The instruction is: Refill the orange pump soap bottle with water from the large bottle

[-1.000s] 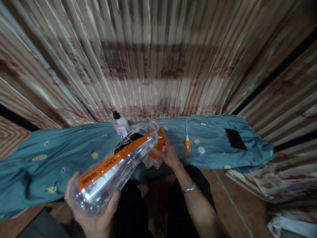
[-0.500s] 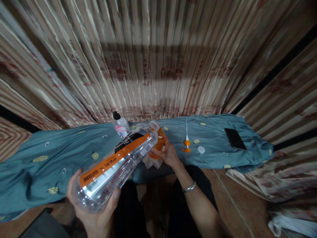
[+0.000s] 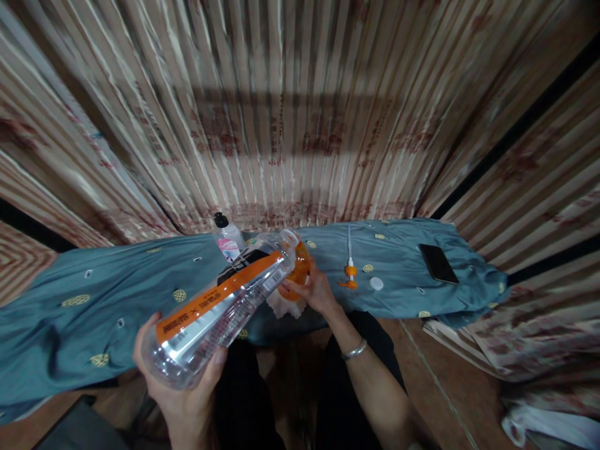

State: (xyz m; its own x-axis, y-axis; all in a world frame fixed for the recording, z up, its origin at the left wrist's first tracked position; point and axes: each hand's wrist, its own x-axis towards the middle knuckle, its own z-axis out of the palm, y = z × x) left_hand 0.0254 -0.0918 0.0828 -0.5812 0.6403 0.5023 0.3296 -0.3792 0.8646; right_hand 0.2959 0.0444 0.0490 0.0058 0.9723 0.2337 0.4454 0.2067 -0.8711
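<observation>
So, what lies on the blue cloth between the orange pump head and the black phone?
In the head view, one small white cap lies between the orange pump head and the black phone; otherwise only blue cloth.

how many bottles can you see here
3: a large clear bottle tilted in the left hand, a small orange bottle held by the right hand, and a black-capped bottle standing on the blue cloth behind.

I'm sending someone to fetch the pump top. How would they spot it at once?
Start at the blue-green cloth along the striped wall. Just beyond the right hand lies the orange pump top with its white tube pointing at the wall. The white cap beside it is round and tubeless.
</observation>
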